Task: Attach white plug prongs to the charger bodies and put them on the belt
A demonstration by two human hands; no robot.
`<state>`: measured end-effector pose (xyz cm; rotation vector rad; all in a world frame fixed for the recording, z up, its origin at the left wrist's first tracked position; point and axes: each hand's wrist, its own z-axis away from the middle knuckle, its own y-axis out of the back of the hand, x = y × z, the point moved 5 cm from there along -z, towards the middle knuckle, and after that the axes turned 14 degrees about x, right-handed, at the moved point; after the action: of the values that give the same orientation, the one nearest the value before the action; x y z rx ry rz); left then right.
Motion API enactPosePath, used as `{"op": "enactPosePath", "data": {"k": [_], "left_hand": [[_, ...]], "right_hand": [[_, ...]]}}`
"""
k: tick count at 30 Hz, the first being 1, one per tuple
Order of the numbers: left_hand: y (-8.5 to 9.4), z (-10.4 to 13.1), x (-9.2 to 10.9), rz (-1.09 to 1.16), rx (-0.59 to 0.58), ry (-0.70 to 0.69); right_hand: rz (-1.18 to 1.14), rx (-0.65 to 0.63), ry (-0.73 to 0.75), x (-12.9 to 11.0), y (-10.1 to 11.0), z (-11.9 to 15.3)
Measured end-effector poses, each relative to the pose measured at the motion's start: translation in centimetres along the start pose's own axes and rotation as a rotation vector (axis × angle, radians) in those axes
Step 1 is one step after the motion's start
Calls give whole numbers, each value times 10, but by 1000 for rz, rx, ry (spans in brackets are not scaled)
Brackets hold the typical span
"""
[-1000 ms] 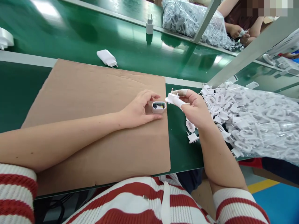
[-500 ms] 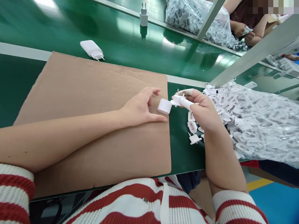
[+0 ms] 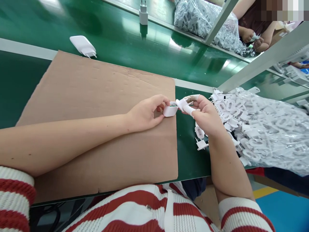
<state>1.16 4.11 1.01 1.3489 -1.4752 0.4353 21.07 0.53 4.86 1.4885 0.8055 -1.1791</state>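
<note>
My left hand (image 3: 147, 112) pinches a white charger housing (image 3: 170, 111) at the right edge of the brown cardboard sheet (image 3: 96, 96). The housing's open end is tilted upward, and a bit of green circuit board shows inside it. Close beside it, my right hand (image 3: 209, 114) grips a white plug cap (image 3: 182, 104) between thumb and fingers, which have white coverings. The cap's flat face is angled toward the housing; whether the two parts touch, I cannot tell. Just right of the cardboard, a few loose plug caps (image 3: 201, 144) lie on the green table.
A heap of white plug caps (image 3: 228, 106) spills from a clear plastic bag (image 3: 277, 129) at right. One white charger (image 3: 83, 46) lies behind the cardboard; another charger (image 3: 143, 16) stands upright farther back. Beyond a metal post (image 3: 219, 22), another person's hands (image 3: 252, 37) hold a small white part.
My left hand has closed from an open curl onto the housing, which is now tipped so its open end shows. My right hand has turned the plug cap toward it.
</note>
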Motion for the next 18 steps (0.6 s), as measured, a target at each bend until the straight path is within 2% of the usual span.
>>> {"op": "enactPosePath", "data": {"k": [4,6,10,14,18], "left_hand": [[-1,3,2,-12,-42,-10],[-2,3,1,0,-46,10],[-2,1,1,11,-48,14],[0,-3,0,-42,-37,-3],[0,-5,-1,-42,-35,12]], "right_hand": [[5,-89,-59,-2,-1,5],[46,-86,-17,-4,1,6],[162,39,281,-17,6,9],[299,39,497,-21,-3,18],[478,65,653,-23,-16,28]]}}
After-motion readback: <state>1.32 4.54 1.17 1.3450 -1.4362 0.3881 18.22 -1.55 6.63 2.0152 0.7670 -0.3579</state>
